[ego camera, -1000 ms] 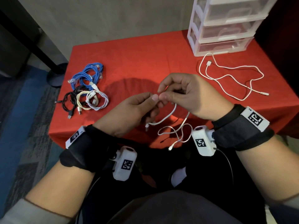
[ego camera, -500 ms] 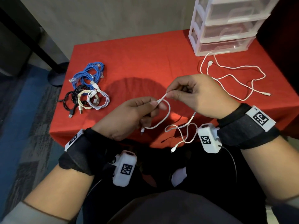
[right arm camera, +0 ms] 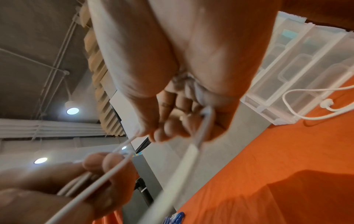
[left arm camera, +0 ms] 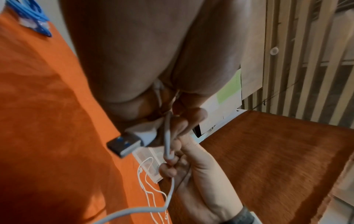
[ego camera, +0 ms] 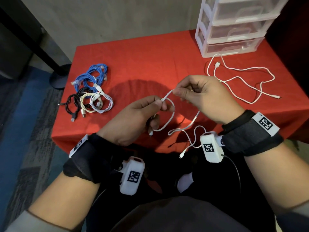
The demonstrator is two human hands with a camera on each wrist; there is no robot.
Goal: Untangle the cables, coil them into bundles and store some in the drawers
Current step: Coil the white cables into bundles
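Red-covered table set against a plain wall. Above its near edge, a white cable is held in the air: left hand pinches one loop with the plug below its fingers; right hand pinches the cable a short way along. The free end hangs off the table edge. Coiled bundles lie left, a loose white cable right, before the closed drawers.

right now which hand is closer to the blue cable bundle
Left. The left hand is just to the right of the coiled bundles, where the blue cable bundle lies at the table's left. The right hand is farther right, nearer the drawer unit.
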